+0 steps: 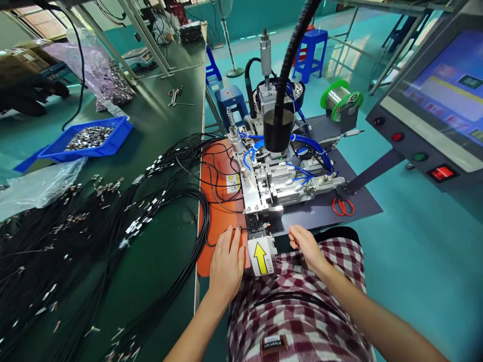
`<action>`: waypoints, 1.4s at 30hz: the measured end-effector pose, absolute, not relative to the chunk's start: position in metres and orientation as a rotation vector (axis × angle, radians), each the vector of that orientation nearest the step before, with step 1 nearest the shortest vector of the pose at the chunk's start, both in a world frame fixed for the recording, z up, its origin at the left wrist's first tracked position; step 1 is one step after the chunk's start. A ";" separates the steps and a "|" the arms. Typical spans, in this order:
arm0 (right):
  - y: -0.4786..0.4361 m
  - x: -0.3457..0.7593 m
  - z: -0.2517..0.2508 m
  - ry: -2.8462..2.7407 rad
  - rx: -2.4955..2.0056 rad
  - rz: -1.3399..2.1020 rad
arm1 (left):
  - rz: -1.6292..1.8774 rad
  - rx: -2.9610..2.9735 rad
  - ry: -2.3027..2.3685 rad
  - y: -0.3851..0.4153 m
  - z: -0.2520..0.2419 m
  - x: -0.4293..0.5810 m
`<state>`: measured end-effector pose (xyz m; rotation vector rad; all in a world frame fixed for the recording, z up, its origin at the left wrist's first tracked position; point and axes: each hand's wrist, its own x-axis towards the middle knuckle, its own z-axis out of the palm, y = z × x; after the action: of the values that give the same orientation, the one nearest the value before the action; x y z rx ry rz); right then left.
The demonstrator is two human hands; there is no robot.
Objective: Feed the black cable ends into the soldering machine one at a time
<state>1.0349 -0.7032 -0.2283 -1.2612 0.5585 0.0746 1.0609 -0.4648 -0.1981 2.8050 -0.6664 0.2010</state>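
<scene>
My left hand (227, 261) lies on the orange plate (219, 211) with its fingers stretched out. Its fingertips touch a thin black cable (244, 229), whose far end with small coloured wires lies in the dark fixture (257, 232) of the machine (281, 176). Just below that fixture sits a white block (261, 256) with a yellow arrow. On the block's other side, my right hand (306, 246) hovers above my lap, thumb and fingers closed in a pinch. Whatever may be between those fingers is hidden.
Bundles of black cables (177, 201) with metal ends cover much of the dark table (158, 296). A blue tray (116, 141) of small metal parts stands farther left. Red-handled scissors (343, 206), a wire spool (341, 98) and a control panel (433, 115) are at right.
</scene>
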 end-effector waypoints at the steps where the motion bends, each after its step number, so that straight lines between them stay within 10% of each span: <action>1: -0.704 1.032 -0.231 0.564 -1.271 0.076 | 0.197 2.804 -0.665 -0.465 -0.199 1.061; 27: -0.723 0.989 -0.235 0.610 -1.449 0.202 | 0.259 2.559 -0.473 -0.421 -0.145 1.102; 42: -0.691 1.000 -0.146 0.253 -1.648 0.327 | 0.456 3.160 -0.406 -0.387 -0.181 1.050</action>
<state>0.9997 -0.6907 -0.1462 -1.6483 0.2529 0.3269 1.0495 -0.3873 -0.1814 3.1598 -0.4058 0.4557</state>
